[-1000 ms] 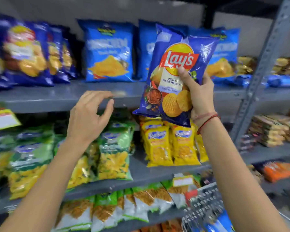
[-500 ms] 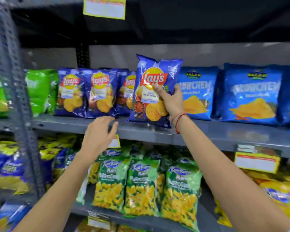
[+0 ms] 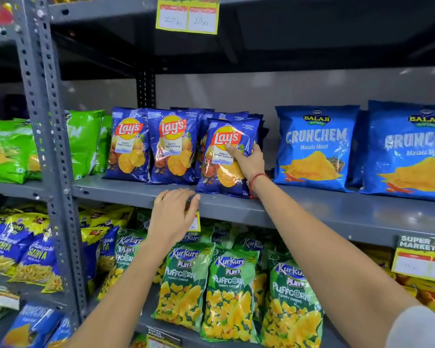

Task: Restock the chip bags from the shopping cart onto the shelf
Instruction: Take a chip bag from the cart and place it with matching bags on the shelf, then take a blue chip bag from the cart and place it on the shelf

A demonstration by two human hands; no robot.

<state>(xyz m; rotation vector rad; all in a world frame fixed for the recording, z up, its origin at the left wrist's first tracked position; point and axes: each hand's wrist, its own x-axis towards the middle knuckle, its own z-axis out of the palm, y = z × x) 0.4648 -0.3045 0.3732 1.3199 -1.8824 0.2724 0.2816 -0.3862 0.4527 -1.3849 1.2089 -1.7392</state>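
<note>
Lay's bag [image 3: 226,156]: upright, long axis vertical, base on shelf [image 3: 312,209], right of its row. Right hand [image 3: 248,163] clamped on its right edge; left hand [image 3: 173,217] empty, fingers loosely spread, lower at the shelf lip.

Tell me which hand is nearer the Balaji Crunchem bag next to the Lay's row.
Right. The right hand grips the blue Lay's bag just left of the Balaji Crunchem bag. The left hand is lower and farther left, at the shelf edge.
</note>
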